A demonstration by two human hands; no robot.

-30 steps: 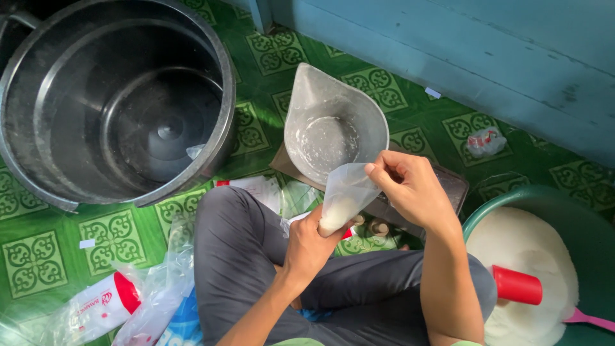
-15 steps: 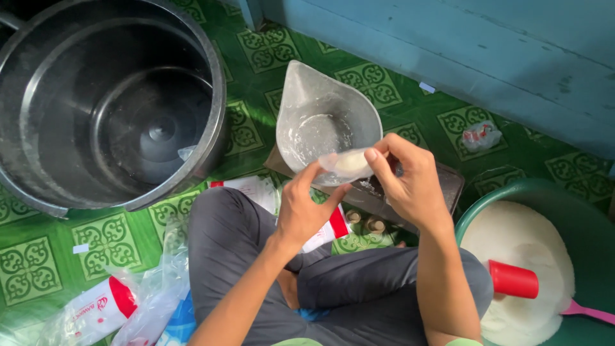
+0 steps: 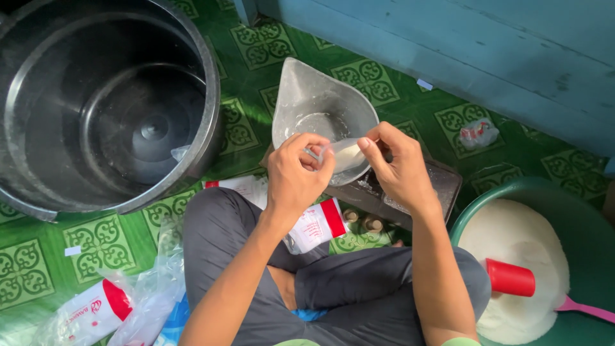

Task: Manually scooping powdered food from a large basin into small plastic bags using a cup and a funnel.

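Pinching a small clear bag point(image 3: 343, 154) of white powder between them, left hand point(image 3: 296, 176) and right hand point(image 3: 398, 168) hold it over the metal scale pan point(image 3: 307, 96), so spills land there; red cup point(image 3: 510, 278) lies in the powder-filled green basin point(image 3: 586, 211).

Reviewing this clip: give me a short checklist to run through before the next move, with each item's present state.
1. Both hands on the small clear plastic bag of white powder: ok, left hand and right hand pinch it.
2. Bag mouth closed: cannot tell.
3. Bag over the grey metal scale pan: ok.
4. Pan empty: ok, only traces.
5. Red cup resting in the green basin of white powder: ok.
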